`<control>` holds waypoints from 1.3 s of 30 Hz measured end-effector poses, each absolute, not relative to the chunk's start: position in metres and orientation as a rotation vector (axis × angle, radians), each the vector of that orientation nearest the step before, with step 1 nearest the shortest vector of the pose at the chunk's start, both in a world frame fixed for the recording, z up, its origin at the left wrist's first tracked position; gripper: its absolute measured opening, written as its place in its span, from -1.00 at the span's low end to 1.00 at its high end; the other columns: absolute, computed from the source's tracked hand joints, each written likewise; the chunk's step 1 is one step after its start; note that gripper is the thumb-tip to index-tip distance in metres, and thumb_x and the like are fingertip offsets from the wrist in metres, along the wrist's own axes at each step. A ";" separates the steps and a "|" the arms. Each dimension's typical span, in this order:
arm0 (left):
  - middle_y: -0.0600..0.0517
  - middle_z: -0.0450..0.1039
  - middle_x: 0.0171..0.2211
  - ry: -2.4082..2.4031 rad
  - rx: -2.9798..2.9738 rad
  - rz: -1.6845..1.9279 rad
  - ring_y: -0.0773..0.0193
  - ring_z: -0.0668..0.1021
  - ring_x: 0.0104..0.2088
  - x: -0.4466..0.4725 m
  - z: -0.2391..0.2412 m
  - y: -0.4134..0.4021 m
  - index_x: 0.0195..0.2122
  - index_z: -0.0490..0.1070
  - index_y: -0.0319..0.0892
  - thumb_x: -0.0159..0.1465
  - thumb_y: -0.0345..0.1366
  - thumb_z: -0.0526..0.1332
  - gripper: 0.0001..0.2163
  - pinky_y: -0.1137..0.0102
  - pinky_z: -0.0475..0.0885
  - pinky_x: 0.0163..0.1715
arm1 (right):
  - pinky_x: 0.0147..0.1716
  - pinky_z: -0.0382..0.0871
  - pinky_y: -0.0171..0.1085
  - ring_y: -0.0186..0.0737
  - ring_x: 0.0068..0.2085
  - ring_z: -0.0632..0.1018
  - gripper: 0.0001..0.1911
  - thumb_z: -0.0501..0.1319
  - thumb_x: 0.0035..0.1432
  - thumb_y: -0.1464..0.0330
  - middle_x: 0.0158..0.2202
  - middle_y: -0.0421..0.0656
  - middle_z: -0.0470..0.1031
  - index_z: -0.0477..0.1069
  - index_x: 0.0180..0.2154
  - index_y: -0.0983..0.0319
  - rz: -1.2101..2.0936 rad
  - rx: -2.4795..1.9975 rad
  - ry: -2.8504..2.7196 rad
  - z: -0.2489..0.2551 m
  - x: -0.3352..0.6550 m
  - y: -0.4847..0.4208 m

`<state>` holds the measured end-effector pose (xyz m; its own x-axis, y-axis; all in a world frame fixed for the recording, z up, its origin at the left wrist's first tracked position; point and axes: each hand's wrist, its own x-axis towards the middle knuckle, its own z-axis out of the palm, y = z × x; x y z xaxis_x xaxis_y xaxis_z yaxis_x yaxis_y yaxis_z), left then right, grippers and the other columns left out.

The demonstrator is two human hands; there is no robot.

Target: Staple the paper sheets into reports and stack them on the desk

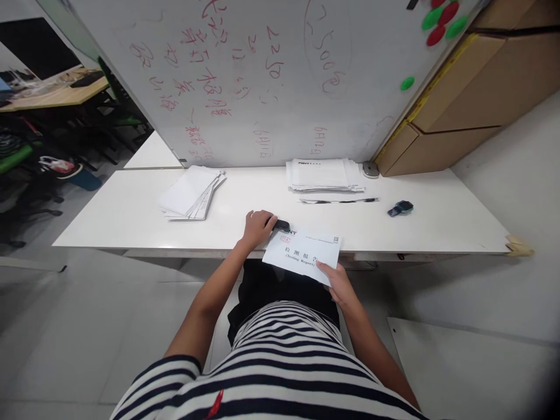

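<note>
A printed testing report point(301, 254) lies tilted over the table's front edge, its lower part jutting out above my lap. My right hand point(340, 282) pinches its lower right corner, thumb on top. At the upper left corner of the sheets sits a small black stapler point(282, 224). My left hand point(259, 227) is closed over the stapler's rear end, fingers curled and partly hiding it. The stapler's front end reaches the report's corner; whether the paper is inside its jaws cannot be made out.
On the white table point(245, 192) are a fanned paper stack point(190, 192) at left and another paper stack point(324, 175) at the back. A pen point(339, 201) and a dark watch point(400, 208) lie at right. A whiteboard point(245, 116) and cardboard boxes point(472, 87) stand behind.
</note>
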<state>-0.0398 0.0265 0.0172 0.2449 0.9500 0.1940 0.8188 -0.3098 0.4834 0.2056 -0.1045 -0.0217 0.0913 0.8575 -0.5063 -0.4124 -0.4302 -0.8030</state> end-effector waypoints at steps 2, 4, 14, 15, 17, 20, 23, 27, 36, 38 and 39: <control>-0.02 0.45 -0.04 1.664 2.204 0.735 0.14 0.44 -0.01 -0.031 0.029 0.031 0.09 0.27 -0.05 0.40 -0.05 -0.13 -0.63 0.02 -0.01 0.19 | -0.01 0.46 -0.08 0.03 -0.08 0.59 -0.57 0.45 -0.18 0.29 -0.12 -0.06 0.60 0.53 -0.20 0.27 1.550 -1.339 -0.485 -0.021 0.206 -0.104; -0.06 0.40 0.03 1.669 2.187 0.796 0.13 0.43 0.03 -0.019 0.040 0.040 0.24 0.06 -0.05 0.39 -0.02 -0.12 -0.55 0.01 -0.02 0.21 | 0.00 0.46 -0.07 0.02 -0.08 0.59 -0.56 0.46 -0.20 0.30 -0.13 -0.07 0.60 0.53 -0.20 0.27 1.545 -1.347 -0.484 -0.021 0.206 -0.104; -0.31 0.17 0.22 1.824 2.176 0.440 -0.23 0.08 0.29 0.021 0.012 0.078 0.31 -0.05 -0.23 0.25 0.09 0.06 -0.29 -0.14 -0.01 0.18 | 0.04 0.42 -0.05 0.05 -0.04 0.57 -0.52 0.45 -0.17 0.29 -0.09 -0.05 0.58 0.53 -0.14 0.29 1.539 -1.352 -0.477 -0.025 0.204 -0.107; -0.30 0.15 0.23 1.836 2.198 0.419 -0.23 0.04 0.30 0.022 0.010 0.077 0.32 -0.06 -0.23 0.25 0.07 0.06 -0.29 -0.14 -0.04 0.19 | 0.04 0.42 -0.04 0.05 -0.03 0.56 -0.52 0.46 -0.17 0.29 -0.10 -0.04 0.58 0.53 -0.14 0.29 1.531 -1.357 -0.473 -0.025 0.204 -0.108; -0.29 0.12 0.25 1.853 2.264 0.379 -0.19 -0.02 0.33 0.024 0.008 0.076 0.32 -0.05 -0.24 0.27 0.01 0.06 -0.32 -0.13 -0.10 0.21 | 0.05 0.41 -0.03 0.06 -0.04 0.56 -0.51 0.46 -0.18 0.29 -0.09 -0.04 0.58 0.52 -0.14 0.29 1.521 -1.372 -0.466 -0.027 0.203 -0.107; -0.27 0.14 0.25 1.864 2.316 0.352 -0.15 -0.03 0.33 0.026 0.010 0.075 0.31 0.00 -0.24 0.28 -0.04 0.07 -0.37 -0.10 -0.13 0.23 | 0.05 0.40 -0.02 0.08 -0.03 0.56 -0.50 0.47 -0.19 0.28 -0.09 -0.03 0.58 0.52 -0.15 0.31 1.524 -1.380 -0.464 -0.029 0.203 -0.108; -0.25 0.22 0.20 1.851 2.183 0.456 -0.15 0.07 0.30 0.022 0.015 0.076 0.26 0.08 -0.21 0.27 -0.02 0.09 -0.40 -0.07 0.03 0.19 | 0.06 0.40 -0.02 0.08 -0.03 0.56 -0.51 0.46 -0.19 0.27 -0.09 -0.04 0.58 0.53 -0.16 0.30 1.535 -1.346 -0.474 -0.028 0.201 -0.109; -0.13 0.33 0.13 1.585 1.957 0.894 0.07 0.34 0.16 0.006 0.026 0.075 0.18 0.17 -0.12 0.35 -0.02 -0.04 -0.55 0.17 0.31 0.06 | 0.06 0.40 -0.02 0.05 -0.05 0.57 -0.53 0.46 -0.17 0.27 -0.11 -0.06 0.59 0.53 -0.17 0.28 1.552 -1.316 -0.475 -0.025 0.201 -0.111; -0.06 0.46 -0.03 1.702 2.207 0.865 0.13 0.42 0.05 -0.066 0.003 0.053 -0.06 0.41 -0.14 0.40 -0.13 -0.12 -0.63 0.19 0.28 0.08 | 0.03 0.40 -0.02 0.01 -0.06 0.57 -0.50 0.42 -0.11 0.20 -0.08 -0.07 0.58 0.49 -0.10 0.25 1.490 -1.361 -0.561 -0.038 0.209 -0.121; -0.04 0.46 -0.05 1.711 2.251 0.824 0.14 0.43 0.01 -0.071 -0.005 0.050 -0.10 0.43 -0.12 0.41 -0.17 -0.16 -0.63 0.20 0.30 0.06 | 0.03 0.39 -0.03 -0.01 -0.05 0.57 -0.50 0.41 -0.10 0.19 -0.07 -0.06 0.58 0.49 -0.10 0.25 1.424 -1.389 -0.573 -0.041 0.208 -0.124; -0.04 0.46 -0.06 1.715 2.269 0.821 0.15 0.43 0.01 -0.071 -0.008 0.050 -0.11 0.43 -0.11 0.41 -0.18 -0.16 -0.63 0.20 0.30 0.05 | 0.03 0.39 -0.04 -0.01 -0.05 0.57 -0.49 0.41 -0.10 0.19 -0.07 -0.06 0.57 0.49 -0.09 0.26 1.397 -1.393 -0.580 -0.042 0.209 -0.125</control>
<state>-0.0708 0.0499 -0.0077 0.1815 0.9308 0.3174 0.8309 -0.3177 0.4567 0.2085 -0.1245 -0.0424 0.2061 0.8811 -0.4256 -0.3203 -0.3503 -0.8802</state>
